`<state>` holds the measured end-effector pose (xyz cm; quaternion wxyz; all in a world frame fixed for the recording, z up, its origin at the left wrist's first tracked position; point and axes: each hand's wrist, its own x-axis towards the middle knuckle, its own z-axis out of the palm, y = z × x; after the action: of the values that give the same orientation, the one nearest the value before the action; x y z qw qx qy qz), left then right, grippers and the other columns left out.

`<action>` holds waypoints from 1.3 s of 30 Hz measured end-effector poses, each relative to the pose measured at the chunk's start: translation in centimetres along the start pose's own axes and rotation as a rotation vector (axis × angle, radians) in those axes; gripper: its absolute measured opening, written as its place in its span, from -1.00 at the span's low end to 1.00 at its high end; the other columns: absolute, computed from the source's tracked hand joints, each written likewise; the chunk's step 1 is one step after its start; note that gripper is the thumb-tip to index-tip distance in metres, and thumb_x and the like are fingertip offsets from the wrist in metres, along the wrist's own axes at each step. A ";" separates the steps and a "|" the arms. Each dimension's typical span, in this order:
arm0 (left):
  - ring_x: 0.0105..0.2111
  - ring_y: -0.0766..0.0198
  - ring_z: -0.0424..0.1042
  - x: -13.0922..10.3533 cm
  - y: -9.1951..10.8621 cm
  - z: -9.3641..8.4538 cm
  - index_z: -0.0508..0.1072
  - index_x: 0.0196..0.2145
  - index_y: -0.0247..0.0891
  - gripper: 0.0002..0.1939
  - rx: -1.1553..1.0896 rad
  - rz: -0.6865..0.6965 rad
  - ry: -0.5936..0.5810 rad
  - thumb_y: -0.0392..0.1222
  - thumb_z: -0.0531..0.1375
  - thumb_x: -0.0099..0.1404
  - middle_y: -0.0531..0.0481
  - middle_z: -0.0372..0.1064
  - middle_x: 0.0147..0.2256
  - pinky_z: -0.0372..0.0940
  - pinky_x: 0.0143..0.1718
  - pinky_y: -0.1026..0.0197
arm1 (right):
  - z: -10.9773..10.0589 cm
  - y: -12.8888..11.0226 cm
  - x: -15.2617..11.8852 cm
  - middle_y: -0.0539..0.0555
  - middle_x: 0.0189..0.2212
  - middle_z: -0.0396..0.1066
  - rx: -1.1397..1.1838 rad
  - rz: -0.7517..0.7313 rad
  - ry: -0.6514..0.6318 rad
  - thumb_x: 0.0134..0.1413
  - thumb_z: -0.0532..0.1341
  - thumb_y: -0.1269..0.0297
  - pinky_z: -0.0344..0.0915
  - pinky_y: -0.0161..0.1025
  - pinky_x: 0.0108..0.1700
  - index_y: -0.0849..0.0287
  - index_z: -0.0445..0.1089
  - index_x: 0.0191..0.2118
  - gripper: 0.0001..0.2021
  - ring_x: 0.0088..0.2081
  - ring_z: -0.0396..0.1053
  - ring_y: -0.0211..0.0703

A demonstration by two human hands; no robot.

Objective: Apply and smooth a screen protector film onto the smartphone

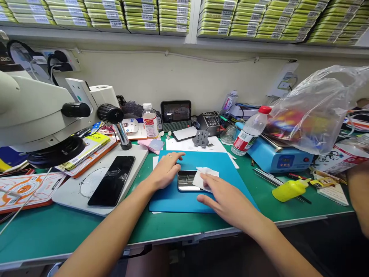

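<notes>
A phone (186, 180) lies flat on a blue mat (230, 192), its dark screen catching bright reflections. Over its right part is a crumpled white tissue (198, 180), pressed there under the fingers of my right hand (220, 192). My left hand (166, 169) rests on the mat at the phone's left end, fingers stretched out and thumb near the phone's upper left corner. Whether the thumb touches the phone, I cannot tell. Another black phone (111, 182), with whitish marks on its screen, lies on the microscope base (76, 192) to the left.
At left stands a microscope (43, 111). A yellow squeeze bottle (290, 190), tweezers (268, 176) and a blue heating device (284, 156) sit at right, with a plastic bottle (250, 130) leaning against it. Another person's arm (359, 192) shows at the right edge.
</notes>
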<state>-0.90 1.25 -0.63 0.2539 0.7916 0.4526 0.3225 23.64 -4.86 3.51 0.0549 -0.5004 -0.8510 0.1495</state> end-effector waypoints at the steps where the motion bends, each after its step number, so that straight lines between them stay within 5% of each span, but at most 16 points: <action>1: -0.05 0.06 0.34 0.1 -0.1 0.0 0.30 0.21 -0.23 -0.48 0.011 0.000 0.025 -0.18 -0.07 0.34 -0.11 0.40 0.03 0.18 0.09 -0.07 | 0.1 0.0 0.2 0.37 0.28 0.30 0.015 0.007 -0.007 0.28 0.10 -0.20 0.28 0.12 0.21 0.32 0.16 0.37 -0.23 0.26 0.30 0.26; 9: -0.02 0.06 0.32 0.3 -0.6 0.2 0.33 0.16 -0.25 -0.51 0.019 -0.020 0.131 -0.17 -0.14 0.37 -0.14 0.38 0.00 0.17 0.10 -0.04 | 2.0 -4.0 3.5 0.44 0.38 0.11 0.104 -0.195 -0.025 0.12 0.19 -0.32 0.13 0.16 0.33 0.38 0.09 0.40 -0.03 0.38 0.10 0.31; 14: 0.00 0.08 0.34 0.1 -0.6 0.0 0.36 0.13 -0.26 -0.51 0.022 -0.028 0.137 -0.19 -0.16 0.38 -0.15 0.39 0.00 0.20 0.10 -0.01 | 3.6 -5.6 2.7 0.47 0.38 0.08 0.071 -0.288 0.015 0.19 0.10 -0.32 0.09 0.16 0.37 0.47 0.14 0.37 -0.06 0.42 0.02 0.28; 20: 0.03 0.07 0.35 0.2 -0.8 0.0 0.39 0.10 -0.28 -0.53 0.057 -0.022 0.119 -0.19 -0.16 0.41 -0.15 0.42 -0.01 0.20 0.12 -0.02 | 4.1 -2.3 -0.5 0.41 0.43 -0.04 -0.097 -0.237 0.045 0.29 0.01 -0.25 0.11 0.17 0.38 0.46 0.04 0.42 -0.11 0.43 -0.01 0.24; 26: 0.06 0.06 0.35 0.6 -0.1 0.2 0.42 0.08 -0.22 -0.55 0.098 -0.009 0.084 -0.17 -0.15 0.43 -0.10 0.43 -0.01 0.18 0.12 -0.06 | 3.4 1.3 0.8 0.47 0.41 -0.01 -0.216 -0.013 0.123 0.31 -0.10 -0.28 0.02 0.30 0.39 0.54 0.05 0.40 -0.08 0.43 -0.02 0.31; 34: -0.02 0.07 0.38 0.4 -0.3 0.0 0.46 0.02 -0.27 -0.52 0.110 -0.022 0.107 -0.18 -0.19 0.45 -0.12 0.47 -0.09 0.21 0.07 -0.05 | 5.1 -5.4 2.2 0.47 0.43 -0.10 -0.012 -0.099 0.088 0.16 0.00 -0.41 -0.05 0.20 0.43 0.55 0.00 0.42 0.07 0.45 -0.12 0.30; 39: -0.05 0.06 0.38 0.2 -0.8 0.0 0.49 -0.02 -0.25 -0.50 0.100 -0.036 0.117 -0.15 -0.21 0.47 -0.11 0.49 -0.11 0.22 0.04 -0.06 | 4.7 -4.8 -0.2 0.32 0.44 -0.07 0.077 -0.208 0.032 0.28 0.04 -0.25 -0.01 0.18 0.43 0.36 0.03 0.44 -0.14 0.46 -0.11 0.16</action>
<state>-1.28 1.77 -1.09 0.1928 0.7747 0.4967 0.3406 18.57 -8.14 0.51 0.1030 -0.4092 -0.8910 0.1677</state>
